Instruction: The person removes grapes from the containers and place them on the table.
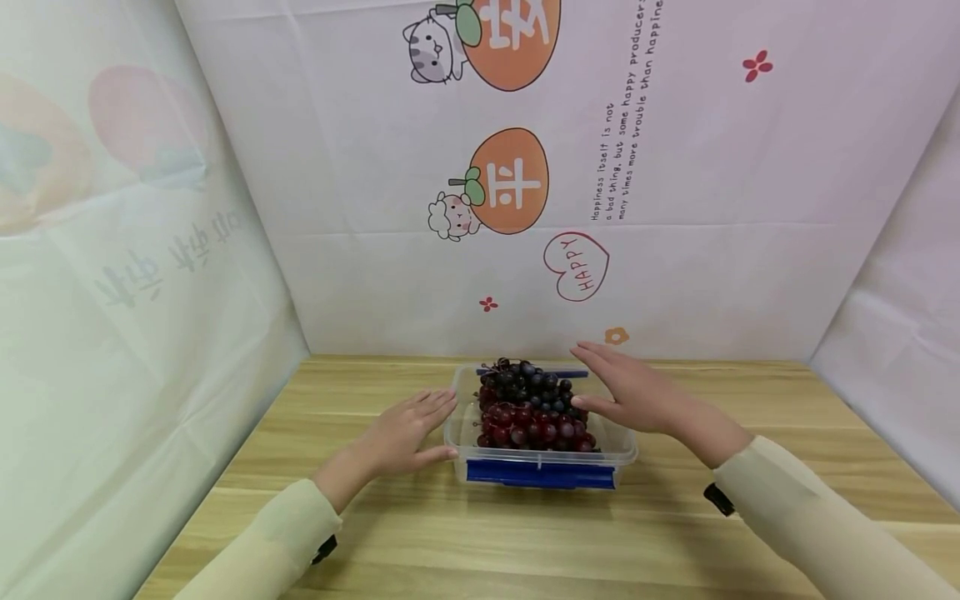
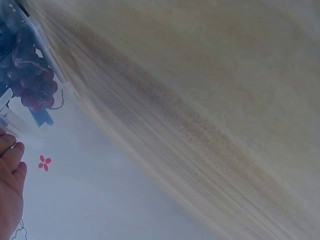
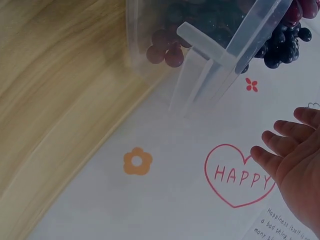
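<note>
A clear plastic box [image 1: 540,457] with blue clips stands on the table, holding dark grapes [image 1: 525,385] at the back and red grapes [image 1: 525,427] in front. Some of the fruit rises above the rim. My left hand [image 1: 408,435] is beside the box's left side, fingers straight and fingertips close to the rim. Over the right side, my right hand [image 1: 637,390] is raised with straight fingers, its thumb overlapping the grapes in the head view. Neither hand grips anything. In the right wrist view, the right hand [image 3: 297,165] shows spread, slightly bent fingers apart from the box [image 3: 210,50].
The wooden table [image 1: 375,533] ends at a white printed backdrop [image 1: 675,275] behind the box. White sheets hang at the left side [image 1: 225,400] and right side [image 1: 900,350]. A dark band shows under each sleeve.
</note>
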### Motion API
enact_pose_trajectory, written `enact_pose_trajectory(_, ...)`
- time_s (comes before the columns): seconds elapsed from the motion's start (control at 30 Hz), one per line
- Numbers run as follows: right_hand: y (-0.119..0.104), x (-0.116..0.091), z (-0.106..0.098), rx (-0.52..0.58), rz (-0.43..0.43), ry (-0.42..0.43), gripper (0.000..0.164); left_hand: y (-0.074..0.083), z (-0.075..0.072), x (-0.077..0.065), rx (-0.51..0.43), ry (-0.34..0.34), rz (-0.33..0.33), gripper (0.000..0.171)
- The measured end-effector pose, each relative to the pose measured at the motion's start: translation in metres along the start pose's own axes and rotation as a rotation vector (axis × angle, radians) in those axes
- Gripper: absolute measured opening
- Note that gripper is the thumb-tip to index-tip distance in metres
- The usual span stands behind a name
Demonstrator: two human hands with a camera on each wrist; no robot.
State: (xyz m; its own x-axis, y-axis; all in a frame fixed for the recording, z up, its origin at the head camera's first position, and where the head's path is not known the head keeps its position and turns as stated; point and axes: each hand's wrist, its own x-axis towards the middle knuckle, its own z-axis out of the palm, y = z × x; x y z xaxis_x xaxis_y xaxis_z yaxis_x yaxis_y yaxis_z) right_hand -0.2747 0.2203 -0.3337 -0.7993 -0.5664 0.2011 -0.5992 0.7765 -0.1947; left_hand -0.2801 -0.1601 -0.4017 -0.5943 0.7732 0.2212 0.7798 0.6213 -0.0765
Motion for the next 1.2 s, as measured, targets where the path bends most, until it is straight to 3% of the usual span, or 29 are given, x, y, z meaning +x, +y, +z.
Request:
enact_pose_trajectory(0.57, -0.019, 0.035, 0.007, 0.067, 0.068, -0.126, 0.085, 0.0, -0.002, -0.002, 0.005, 0.009, 0.006, 0.08)
enact_pose_trajectory(1.2, -0.033, 0.059, 0.029, 0.121, 0.091, -0.121, 0.078, 0.001, -0.001, 0.0, -0.004, -0.009, 0.0, 0.08)
